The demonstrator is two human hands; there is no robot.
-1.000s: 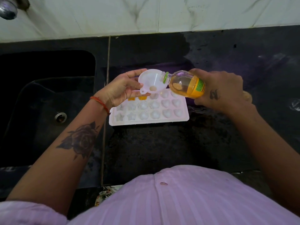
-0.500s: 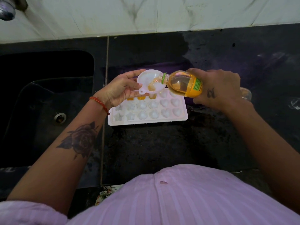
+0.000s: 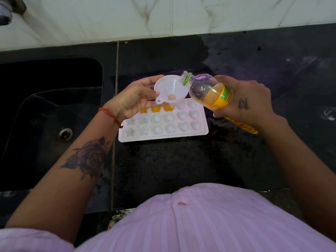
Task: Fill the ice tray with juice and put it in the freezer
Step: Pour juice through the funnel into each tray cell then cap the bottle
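A white ice tray (image 3: 183, 135) with star, flower and heart moulds lies on the black counter. Three moulds in its far row hold orange juice (image 3: 156, 108); the others look unfilled. My left hand (image 3: 133, 99) holds a white funnel (image 3: 171, 89) over the tray's far row. My right hand (image 3: 243, 100) grips a clear juice bottle (image 3: 209, 91) with a yellow label. The bottle's open neck is tilted up beside the funnel's rim, and the juice sits back in its lower part. No juice is flowing.
A dark sink (image 3: 45, 113) with a drain (image 3: 65, 133) lies left of the tray. A white marble wall (image 3: 163, 17) backs the black counter (image 3: 181, 160), and a tap (image 3: 7, 10) shows at the top left. My pink shirt fills the bottom.
The bottle has tipped back, its neck rising from inside the funnel to its rim, and the pour has stopped. The funnel has drained. My left hand has stayed in place.
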